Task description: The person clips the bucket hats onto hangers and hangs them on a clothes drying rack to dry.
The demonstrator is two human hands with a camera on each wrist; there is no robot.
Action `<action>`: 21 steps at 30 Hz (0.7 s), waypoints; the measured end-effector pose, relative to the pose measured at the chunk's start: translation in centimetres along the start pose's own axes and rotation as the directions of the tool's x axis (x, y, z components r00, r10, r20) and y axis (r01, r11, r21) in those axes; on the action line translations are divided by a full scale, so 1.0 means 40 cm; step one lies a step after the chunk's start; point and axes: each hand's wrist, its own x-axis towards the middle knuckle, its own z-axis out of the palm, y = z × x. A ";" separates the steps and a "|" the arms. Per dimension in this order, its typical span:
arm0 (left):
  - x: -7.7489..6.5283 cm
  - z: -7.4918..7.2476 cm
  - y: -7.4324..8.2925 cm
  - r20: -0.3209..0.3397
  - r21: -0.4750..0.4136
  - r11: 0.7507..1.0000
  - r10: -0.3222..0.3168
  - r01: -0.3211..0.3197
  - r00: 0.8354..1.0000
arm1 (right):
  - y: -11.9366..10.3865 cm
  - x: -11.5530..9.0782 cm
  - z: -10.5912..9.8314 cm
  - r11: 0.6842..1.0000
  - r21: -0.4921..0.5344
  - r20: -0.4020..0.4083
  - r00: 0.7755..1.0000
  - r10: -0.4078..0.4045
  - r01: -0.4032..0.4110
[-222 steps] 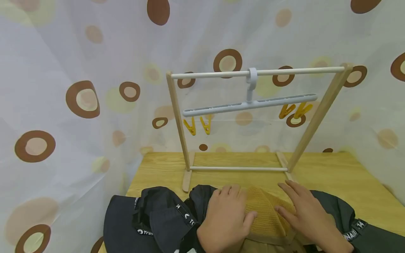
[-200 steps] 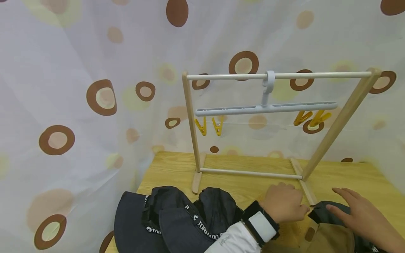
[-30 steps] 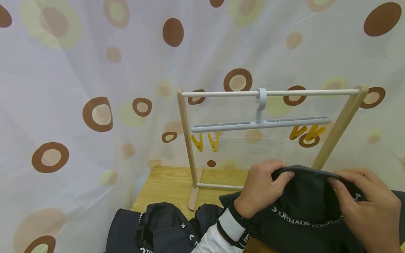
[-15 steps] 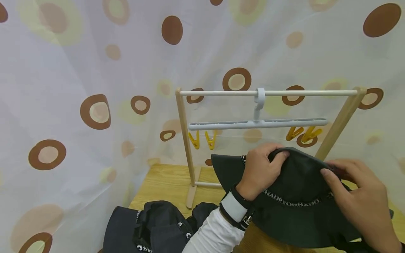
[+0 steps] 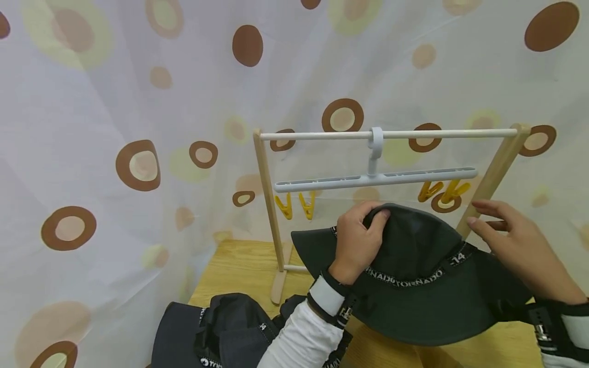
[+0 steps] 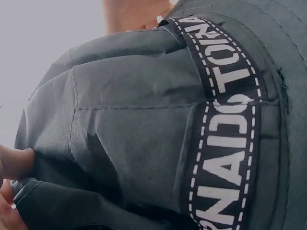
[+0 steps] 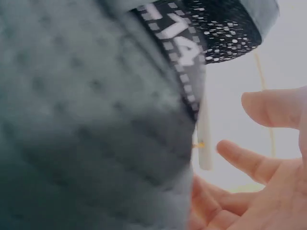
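Observation:
A dark green bucket hat (image 5: 418, 245) with a black lettered band hangs in the air, brim down toward me. My left hand (image 5: 359, 240) pinches its crown near the top left; in the left wrist view the thumb (image 6: 17, 163) presses into the fabric. My right hand (image 5: 524, 245) is off the hat, just beyond its right side, with fingers spread and slightly bent. The right wrist view shows bare space between the hat's edge (image 7: 168, 62) and the right thumb (image 7: 273, 108). Behind the hat, a pale grey hanger (image 5: 375, 179) hangs from a rack's white rod (image 5: 317, 136).
Yellow clothespins (image 5: 307, 205) hang under both ends of the hanger. The rack's wooden right post (image 5: 499, 163) stands behind my right hand. More dark hats (image 5: 230, 327) lie at the front left of the wooden table (image 5: 239, 260). A dotted curtain (image 5: 184, 92) surrounds it.
The dark green hat has risen off the table and shifted left in my left hand. My right hand has let go of the crown and moved off to the right.

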 end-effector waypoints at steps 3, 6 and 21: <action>-0.005 -0.001 -0.020 -0.024 0.017 1.000 0.023 -0.022 0.999 | 0.002 0.030 0.000 1.000 0.009 0.024 1.000 0.004 -0.004; -0.009 -0.005 -0.035 -0.043 0.029 0.999 0.037 -0.036 0.998 | -0.001 0.058 0.003 1.000 0.010 0.069 0.997 0.023 -0.023; -0.042 0.019 -0.076 -0.028 0.057 0.998 -0.020 0.022 0.999 | 0.009 0.110 0.051 0.993 0.017 0.041 0.993 0.114 -0.115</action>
